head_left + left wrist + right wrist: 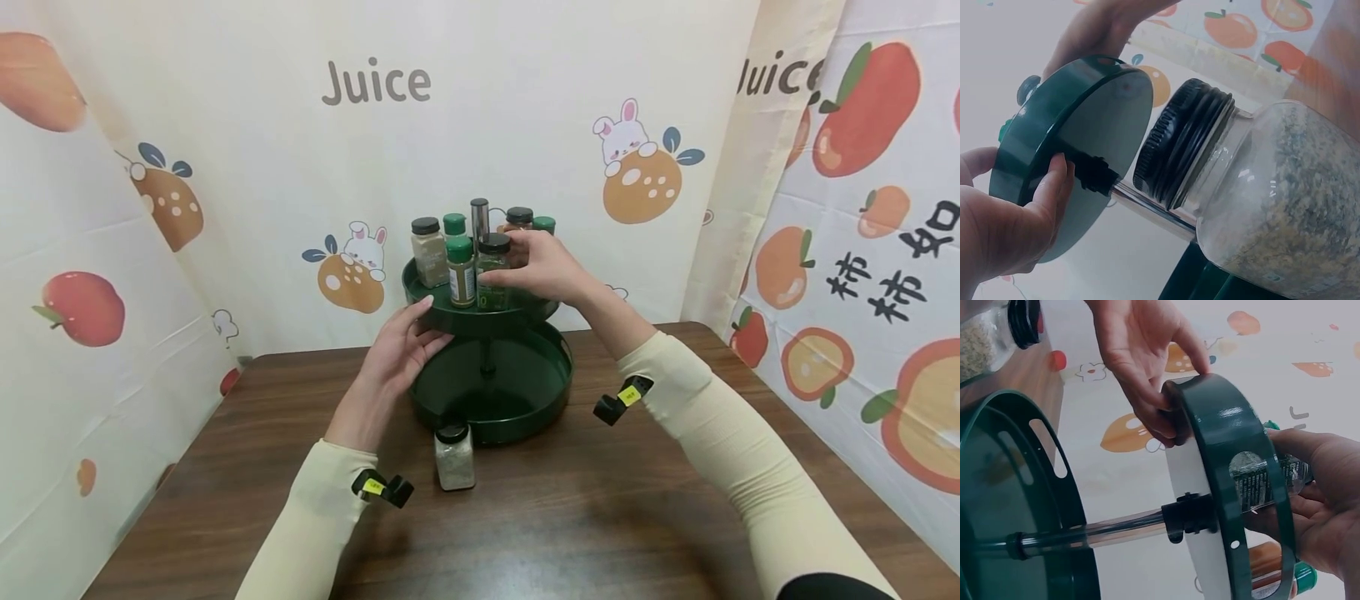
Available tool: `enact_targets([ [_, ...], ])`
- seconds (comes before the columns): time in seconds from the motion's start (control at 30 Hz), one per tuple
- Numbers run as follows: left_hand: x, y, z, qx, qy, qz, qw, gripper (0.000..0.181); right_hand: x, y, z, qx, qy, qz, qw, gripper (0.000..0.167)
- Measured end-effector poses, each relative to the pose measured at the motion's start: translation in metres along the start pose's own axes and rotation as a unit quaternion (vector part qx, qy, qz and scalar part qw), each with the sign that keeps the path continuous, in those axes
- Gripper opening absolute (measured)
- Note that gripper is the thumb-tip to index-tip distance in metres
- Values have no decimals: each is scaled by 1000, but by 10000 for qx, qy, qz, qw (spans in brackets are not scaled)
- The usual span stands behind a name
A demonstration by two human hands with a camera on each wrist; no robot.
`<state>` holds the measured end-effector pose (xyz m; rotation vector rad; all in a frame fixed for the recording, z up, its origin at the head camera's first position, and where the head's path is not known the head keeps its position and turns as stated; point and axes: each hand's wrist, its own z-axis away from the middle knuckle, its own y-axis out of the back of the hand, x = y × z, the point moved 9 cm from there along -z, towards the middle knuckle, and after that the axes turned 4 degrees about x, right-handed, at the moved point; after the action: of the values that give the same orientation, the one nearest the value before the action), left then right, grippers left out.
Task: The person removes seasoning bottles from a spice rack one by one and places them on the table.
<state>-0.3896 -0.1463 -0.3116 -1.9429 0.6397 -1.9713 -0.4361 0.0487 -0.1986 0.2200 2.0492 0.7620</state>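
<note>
A dark green two-tier turntable rack stands on the table, its upper tray carrying several spice jars. My left hand grips the left rim of that tray, thumb at the edge and fingers underneath, as the left wrist view also shows. At the tray's front right, my right hand holds a black-lidded spice jar between thumb and fingers. In the right wrist view this glass jar shows through a slot in the tray wall. The jar's base is at the tray floor; whether it touches is unclear.
Below, the lower tray holds no jars. A black-lidded jar of pale flakes stands on the wooden table before it. Green-capped bottles and a black-lidded jar share the upper tray. Printed curtains enclose the table.
</note>
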Motion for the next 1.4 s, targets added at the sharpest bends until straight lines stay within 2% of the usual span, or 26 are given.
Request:
enact_targets([
  [0.43, 0, 1, -1, -17, -45, 29, 10000, 67, -22, 9, 3, -14, 210, -197, 9996, 51],
  [0.73, -1, 2, 1, -8, -33, 90, 10000, 65, -42, 9, 11, -99, 470, -426, 9979, 52],
  [1.03, 0, -1, -2, -92, -49, 18, 9999, 62, -65, 8, 29, -248, 839, -651, 9940, 53],
  [1.4, -1, 1, -2, -37, -49, -45, 10000, 58, -79, -10, 57, -425, 1267, -917, 9868, 51],
])
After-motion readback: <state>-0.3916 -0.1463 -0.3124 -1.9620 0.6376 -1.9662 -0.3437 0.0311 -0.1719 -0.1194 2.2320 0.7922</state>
